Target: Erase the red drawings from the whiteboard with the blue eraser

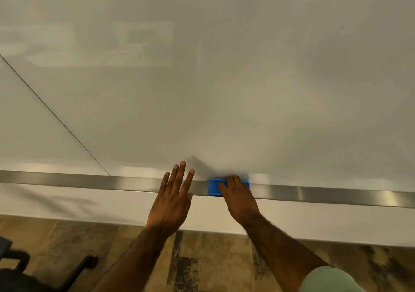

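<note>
The whiteboard point(224, 89) fills the upper part of the view, and no red marks show on it. A blue eraser point(214, 187) rests on the metal tray point(89, 180) along the board's bottom edge. My right hand point(239, 196) lies over the eraser's right part, fingers curled on it; its middle is hidden under my fingers. My left hand point(173, 198) hovers just left of the eraser with flat, spread fingers, overlapping the tray and holding nothing.
A thin seam point(56, 116) runs diagonally across the board at the left. Below the tray is a white wall strip point(89, 206), then patterned carpet point(202, 264). A black chair base point(20, 271) sits at the lower left.
</note>
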Demonstrator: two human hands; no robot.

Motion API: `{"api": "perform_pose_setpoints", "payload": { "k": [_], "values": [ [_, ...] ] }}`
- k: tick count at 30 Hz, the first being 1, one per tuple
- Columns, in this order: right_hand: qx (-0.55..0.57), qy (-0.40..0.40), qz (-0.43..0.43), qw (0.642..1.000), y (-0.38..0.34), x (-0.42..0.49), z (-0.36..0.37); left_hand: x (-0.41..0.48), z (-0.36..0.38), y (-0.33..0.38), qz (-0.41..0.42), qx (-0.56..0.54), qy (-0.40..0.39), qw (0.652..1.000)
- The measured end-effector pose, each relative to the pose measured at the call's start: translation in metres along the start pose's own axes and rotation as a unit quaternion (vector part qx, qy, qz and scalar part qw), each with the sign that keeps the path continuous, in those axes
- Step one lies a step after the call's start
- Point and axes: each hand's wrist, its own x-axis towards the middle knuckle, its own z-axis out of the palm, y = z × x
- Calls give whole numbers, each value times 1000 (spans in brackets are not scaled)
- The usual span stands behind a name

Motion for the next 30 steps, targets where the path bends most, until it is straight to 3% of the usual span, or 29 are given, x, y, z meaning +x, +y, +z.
{"api": "perform_pose_setpoints", "payload": {
  "k": [15, 23, 30],
  "values": [
    [11, -26, 36, 999, -2, 1, 16, 6, -3, -12, 27, 5, 23, 999],
    [-43, -27, 40, 998, -6, -2, 18, 15, -21, -20, 38, 14, 43, 998],
    [-52, 45, 106, 992, -12, -33, 13, 21, -59, -31, 53, 9, 76, 996]
  ]
}}
